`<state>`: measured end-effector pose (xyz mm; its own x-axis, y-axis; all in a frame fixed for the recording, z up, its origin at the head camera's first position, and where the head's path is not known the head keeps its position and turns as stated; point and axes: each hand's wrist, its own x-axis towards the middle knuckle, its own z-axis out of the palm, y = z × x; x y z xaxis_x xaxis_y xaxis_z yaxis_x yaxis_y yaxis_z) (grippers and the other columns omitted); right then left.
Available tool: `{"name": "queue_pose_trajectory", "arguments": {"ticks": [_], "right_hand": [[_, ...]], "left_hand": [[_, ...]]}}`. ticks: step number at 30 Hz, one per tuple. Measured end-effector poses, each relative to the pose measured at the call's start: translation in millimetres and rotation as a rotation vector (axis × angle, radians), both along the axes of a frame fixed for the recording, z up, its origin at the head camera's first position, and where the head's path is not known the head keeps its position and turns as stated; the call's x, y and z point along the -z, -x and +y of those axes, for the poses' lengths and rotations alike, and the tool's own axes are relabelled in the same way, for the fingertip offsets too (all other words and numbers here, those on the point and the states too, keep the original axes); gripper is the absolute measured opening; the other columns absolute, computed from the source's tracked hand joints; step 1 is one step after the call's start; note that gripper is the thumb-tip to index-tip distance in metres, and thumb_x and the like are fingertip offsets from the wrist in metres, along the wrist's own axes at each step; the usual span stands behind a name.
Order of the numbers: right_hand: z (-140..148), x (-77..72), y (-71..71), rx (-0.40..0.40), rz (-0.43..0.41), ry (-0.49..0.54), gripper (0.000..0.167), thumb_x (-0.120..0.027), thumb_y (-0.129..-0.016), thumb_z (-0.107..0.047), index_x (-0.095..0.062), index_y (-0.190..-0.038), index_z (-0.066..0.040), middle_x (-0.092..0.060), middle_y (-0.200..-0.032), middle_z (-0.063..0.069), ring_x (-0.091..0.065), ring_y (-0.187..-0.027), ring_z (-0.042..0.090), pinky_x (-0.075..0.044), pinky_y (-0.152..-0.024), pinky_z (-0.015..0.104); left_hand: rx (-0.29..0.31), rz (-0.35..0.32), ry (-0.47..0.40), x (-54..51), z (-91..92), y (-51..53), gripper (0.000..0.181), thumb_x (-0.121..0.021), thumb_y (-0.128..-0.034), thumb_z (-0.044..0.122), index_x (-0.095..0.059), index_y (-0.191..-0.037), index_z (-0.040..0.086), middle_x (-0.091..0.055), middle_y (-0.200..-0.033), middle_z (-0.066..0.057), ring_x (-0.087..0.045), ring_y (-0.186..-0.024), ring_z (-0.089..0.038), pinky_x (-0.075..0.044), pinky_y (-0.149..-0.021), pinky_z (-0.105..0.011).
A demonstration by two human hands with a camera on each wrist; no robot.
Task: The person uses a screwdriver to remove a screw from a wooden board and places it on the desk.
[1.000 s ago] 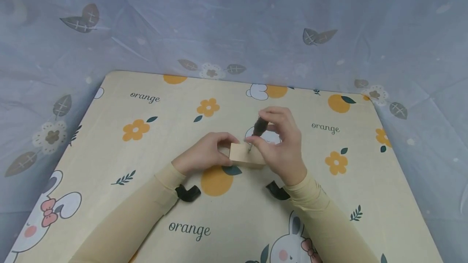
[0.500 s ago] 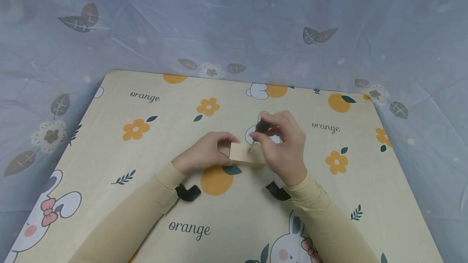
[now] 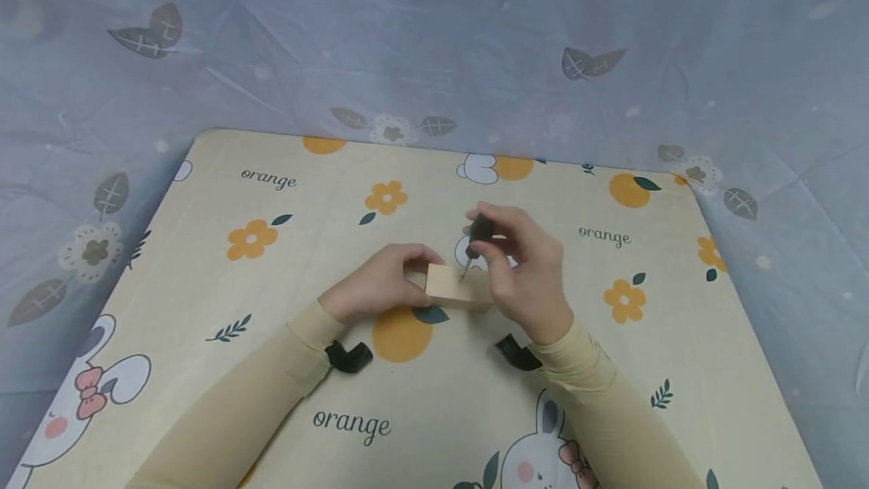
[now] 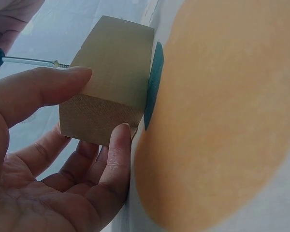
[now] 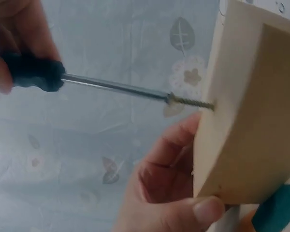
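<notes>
A pale wooden block (image 3: 448, 284) lies on the table. My left hand (image 3: 383, 285) grips its left end, thumb on the near side and fingers around the back, as the left wrist view also shows. In the right wrist view a brassy screw (image 5: 191, 102) stands partly sunk in the block's upper face, most of its thread still showing. The tip of a screwdriver (image 5: 116, 87) meets the screw's head, its shaft roughly in line with it. My right hand (image 3: 532, 270) pinches the dark screwdriver handle (image 3: 481, 228) between thumb and fingers above the block.
A yellow tablecloth (image 3: 305, 247) printed with oranges, flowers and rabbits covers the table. Behind it hangs a bluish-grey patterned curtain (image 3: 434, 36). Dark wrist-camera mounts (image 3: 349, 358) sit below both wrists.
The right hand's fingers have shifted around the screwdriver handle, and the handle's tilt has varied slightly. The left hand and the block have stayed in place.
</notes>
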<state>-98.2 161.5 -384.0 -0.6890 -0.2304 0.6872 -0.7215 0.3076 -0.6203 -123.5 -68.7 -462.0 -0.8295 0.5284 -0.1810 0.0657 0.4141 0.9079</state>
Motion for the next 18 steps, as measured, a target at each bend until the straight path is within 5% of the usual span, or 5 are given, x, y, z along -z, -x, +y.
{"name": "queue_pose_trajectory", "arguments": {"ticks": [8, 18], "right_hand": [[1.9, 0.7, 0.7, 0.095, 0.016, -0.064, 0.058, -0.094, -0.077, 0.003, -0.066, -0.127, 0.002, -0.07, -0.111, 0.016, -0.071, -0.095, 0.022, -0.065, -0.082, 0.029], [-1.9, 1.0, -0.5, 0.119, 0.062, 0.003, 0.044, -0.088, -0.08, 0.01, -0.069, -0.119, 0.003, -0.07, -0.098, 0.017, -0.073, -0.086, 0.026, -0.06, -0.079, 0.016]], "left_hand": [[0.017, 0.026, -0.016, 3.1, 0.3, 1.2, 0.046, -0.089, -0.0811, 0.012, -0.074, -0.123, 0.024, -0.075, -0.12, 0.009, -0.066, -0.117, -0.017, -0.051, -0.109, -0.045], [0.012, 0.025, -0.003, 2.5, 0.1, 1.7, 0.046, -0.087, -0.081, 0.008, -0.074, -0.122, 0.024, -0.075, -0.12, 0.007, -0.065, -0.116, -0.02, -0.051, -0.107, -0.045]]}}
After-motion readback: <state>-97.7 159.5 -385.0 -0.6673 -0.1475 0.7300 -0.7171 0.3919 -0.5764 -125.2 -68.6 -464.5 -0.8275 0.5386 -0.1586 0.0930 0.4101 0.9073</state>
